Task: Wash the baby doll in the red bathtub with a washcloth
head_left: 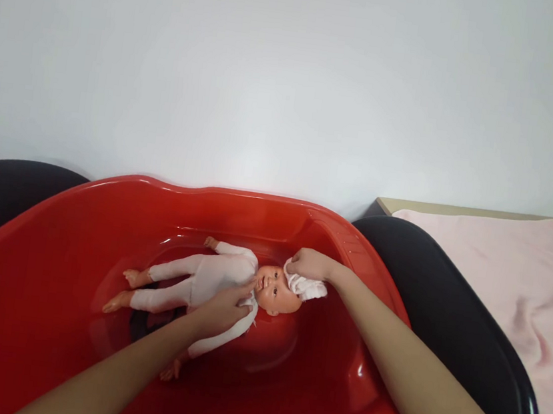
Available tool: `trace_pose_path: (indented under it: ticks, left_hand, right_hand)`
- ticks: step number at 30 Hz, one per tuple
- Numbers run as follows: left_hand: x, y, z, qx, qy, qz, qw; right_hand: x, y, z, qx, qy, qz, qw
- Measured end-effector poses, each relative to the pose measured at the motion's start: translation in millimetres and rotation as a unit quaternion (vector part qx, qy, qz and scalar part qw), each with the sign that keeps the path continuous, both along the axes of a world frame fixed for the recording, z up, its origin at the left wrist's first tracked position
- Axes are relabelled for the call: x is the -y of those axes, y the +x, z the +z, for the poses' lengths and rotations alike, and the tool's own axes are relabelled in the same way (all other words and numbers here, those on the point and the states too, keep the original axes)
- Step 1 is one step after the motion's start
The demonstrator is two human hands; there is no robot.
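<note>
- Red plastic tub [52, 226] filling frame from 9 to 5 o'clock, black padded surface [445, 308] on both sides.
- Doll [207, 276] in white suit, face up on tub floor, head towards 3 o'clock.
- Left hand [224, 308] laid open on doll's chest, gripping nothing.
- Right hand [312, 264] pinched shut on white cloth [309, 290], against doll's crown.
- Pink blanket [509, 282] at 3 o'clock, well apart.
</note>
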State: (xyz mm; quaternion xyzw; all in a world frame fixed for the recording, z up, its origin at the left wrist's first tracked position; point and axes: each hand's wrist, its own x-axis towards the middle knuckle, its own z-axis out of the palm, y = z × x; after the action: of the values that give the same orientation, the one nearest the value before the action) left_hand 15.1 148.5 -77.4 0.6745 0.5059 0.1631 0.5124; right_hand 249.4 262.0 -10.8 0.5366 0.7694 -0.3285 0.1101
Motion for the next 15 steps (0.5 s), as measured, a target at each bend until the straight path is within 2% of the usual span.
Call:
trace_pose_path:
  ticks: [2, 4, 8, 10, 15]
  left_hand:
    - [-0.1, 0.6, 0.6, 0.001, 0.007, 0.003, 1.000]
    - [0.1, 1.4, 1.4, 0.000, 0.010, 0.005, 1.000]
    - [1.1, 2.9, 3.2, -0.003, -0.002, 0.015, 1.000]
    - [1.2, 3.2, 3.6, -0.008, -0.007, 0.016, 1.000]
    - [1.0, 2.7, 2.8, -0.019, -0.010, 0.014, 1.000]
  right_hand:
    - [-1.5, 3.6, 0.3, -0.022, -0.024, 0.000, 0.999]
    - [-4.4, 7.6, 0.3, 0.002, -0.032, 0.017, 0.999]
    - [-10.8, 14.7, -2.6, 0.095, -0.048, 0.105, 0.989]
    - [-12.8, 16.2, -6.6, 0.117, -0.062, 0.132, 0.982]
    - [-14.9, 15.5, -21.3, 0.121, -0.109, 0.147, 0.976]
